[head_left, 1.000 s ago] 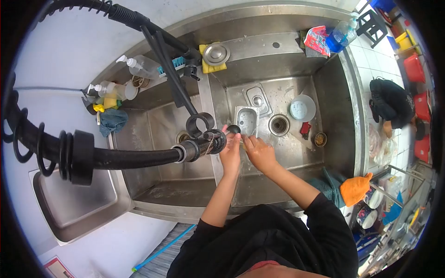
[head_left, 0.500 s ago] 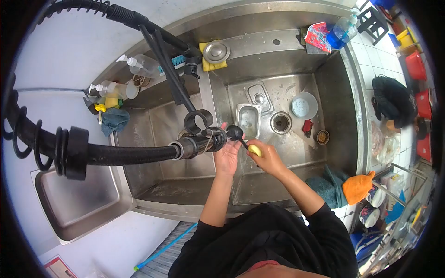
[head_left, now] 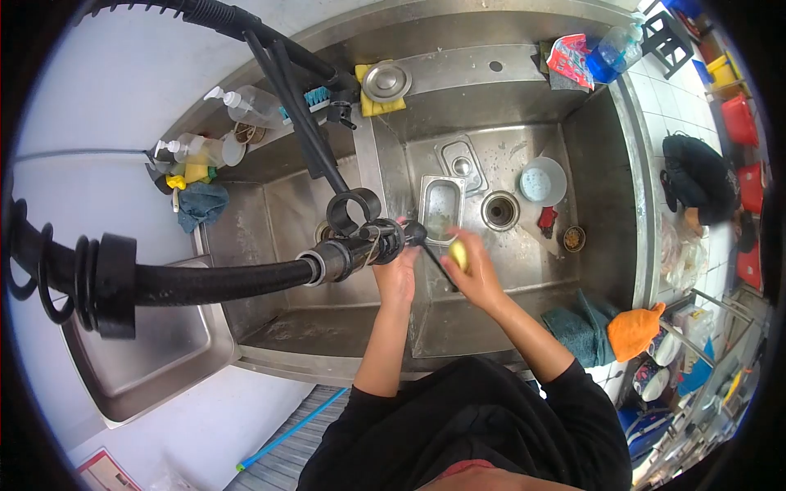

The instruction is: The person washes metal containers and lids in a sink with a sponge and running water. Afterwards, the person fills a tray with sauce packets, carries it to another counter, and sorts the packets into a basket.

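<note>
My left hand [head_left: 396, 274] is at the black spray head, partly hidden behind it, with its fingers round the bowl end of a black ladle [head_left: 415, 234]. The ladle's dark handle slants down to the right. My right hand [head_left: 475, 274] is closed on a yellow sponge [head_left: 458, 254], just right of the handle. Beyond both hands, a rectangular metal pan [head_left: 442, 203] lies in the right basin, beside a metal lid [head_left: 462, 165]. The spray head [head_left: 383, 241] hides part of my left fingers.
A drain [head_left: 500, 210], a white bowl [head_left: 543, 182], a red cloth [head_left: 547, 218] and a small strainer [head_left: 574, 239] are in the right basin. The black hose [head_left: 221, 284] crosses the left basin. Teal [head_left: 578, 331] and orange cloths [head_left: 634, 332] hang over the front edge. Soap bottles [head_left: 251, 107] line the back ledge.
My right hand has moved back from my left hand and slightly right, with the sponge now showing in it. The ladle's handle has come into view, pointing down to the right.
</note>
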A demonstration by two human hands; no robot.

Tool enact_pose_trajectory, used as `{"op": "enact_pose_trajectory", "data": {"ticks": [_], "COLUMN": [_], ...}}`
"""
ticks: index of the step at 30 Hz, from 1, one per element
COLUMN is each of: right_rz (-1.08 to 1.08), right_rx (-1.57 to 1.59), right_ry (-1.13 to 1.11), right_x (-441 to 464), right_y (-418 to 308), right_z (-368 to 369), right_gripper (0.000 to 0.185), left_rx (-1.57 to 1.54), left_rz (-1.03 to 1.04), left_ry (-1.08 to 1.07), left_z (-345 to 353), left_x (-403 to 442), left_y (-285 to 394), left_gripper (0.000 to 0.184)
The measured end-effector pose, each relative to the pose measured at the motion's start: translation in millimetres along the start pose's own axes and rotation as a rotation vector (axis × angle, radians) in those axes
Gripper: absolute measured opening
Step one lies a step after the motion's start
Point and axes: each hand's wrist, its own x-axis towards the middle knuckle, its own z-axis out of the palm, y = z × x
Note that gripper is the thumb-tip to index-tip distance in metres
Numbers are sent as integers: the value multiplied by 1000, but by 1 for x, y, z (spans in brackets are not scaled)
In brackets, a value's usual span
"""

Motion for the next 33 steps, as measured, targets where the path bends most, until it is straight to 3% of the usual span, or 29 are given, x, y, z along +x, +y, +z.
{"op": "enact_pose_trajectory", "data": {"ticks": [1,2,4,6,8,10,11,12,14,15,17,19,21,24,28,33], "right_rz": [-34,-30,-88,-316,-252,-332,-370,-358,-15,-39,-19,-5,-327,-471,-594,-476], "right_rx": [46,44,593,204,282,90,58,55,344,391,320,248,-13,-76,-250,-344], "right_ry": [182,183,297,109,-69,-151,32,35,116,189,103,7,56,10,-112,-267], "right_x": [3,9,25,31,31,19,15,9,4,1,-8,-14,-16,-9,-1,6], "right_y": [-4,-5,-10,-24,-21,-30,-28,-18,-1,-5,-8,-3,11,24,21,21], "right_z": [2,6,16,20,23,21,31,40,52,53,42,32,26,17,14,21], "right_gripper": [49,49,72,78,80,81,73,73,61,42,37,33,25,31,28,21], "left_rx": [-1,39,76,63,70,93,90,128,164,192,223,-188,-165,-142,-114,31], "left_rz": [0,37,60,-28,68,-18,-27,-23,-20,42,96,-194,-223,-319,-396,-404], "left_ry": [1,1,-12,-81,-63,-45,-47,-34,-29,-10,15,-19,-56,-94,-11,-45], "left_z": [1,2,10,22,12,23,17,4,5,16,23,22,-2,-9,1,-7], "left_x": [0,0,-5,-14,-8,-15,-12,-8,-7,-9,-13,-12,-4,-3,-4,-7], "left_y": [-2,-6,-15,-21,-22,-12,-20,-33,-42,-41,-38,-34,-51,-54,-53,-53], "left_gripper": [31,26,24,26,30,30,30,30,31,33,35,41,45,49,48,45]}}
